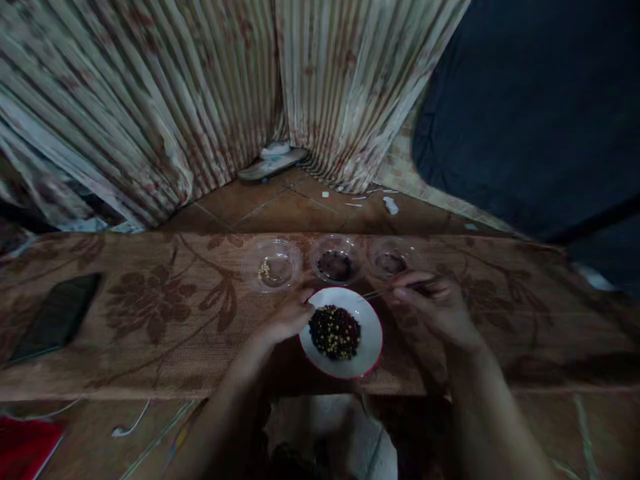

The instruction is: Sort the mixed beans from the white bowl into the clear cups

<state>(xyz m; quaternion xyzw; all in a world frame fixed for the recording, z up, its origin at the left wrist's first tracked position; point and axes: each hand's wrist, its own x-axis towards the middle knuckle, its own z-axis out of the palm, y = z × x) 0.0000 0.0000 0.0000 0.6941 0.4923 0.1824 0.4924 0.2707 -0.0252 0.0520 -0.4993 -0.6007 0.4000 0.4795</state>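
A white plate with a red rim (pixel 371 327) lies on the cloth-covered bench in front of me and holds a heap of mixed dark and pale beans (pixel 335 331). My left hand (pixel 287 317) touches the plate's left edge with curled fingers. My right hand (pixel 434 305) is closed on thin chopsticks (pixel 380 291), whose tips point left just above the plate's far rim. Beyond the plate stand three clear bowls: the left one (pixel 273 265) with a few pale beans, the middle one (pixel 336 261) with dark beans, the right one (pixel 391 261) with a few dark bits.
A dark phone (pixel 57 317) lies on the bench at the far left. Striped curtains (pixel 150 100) hang behind, with a sandal (pixel 273 163) on the tiled floor. A red object (pixel 25 447) and white cable (pixel 130 427) lie on the floor at lower left.
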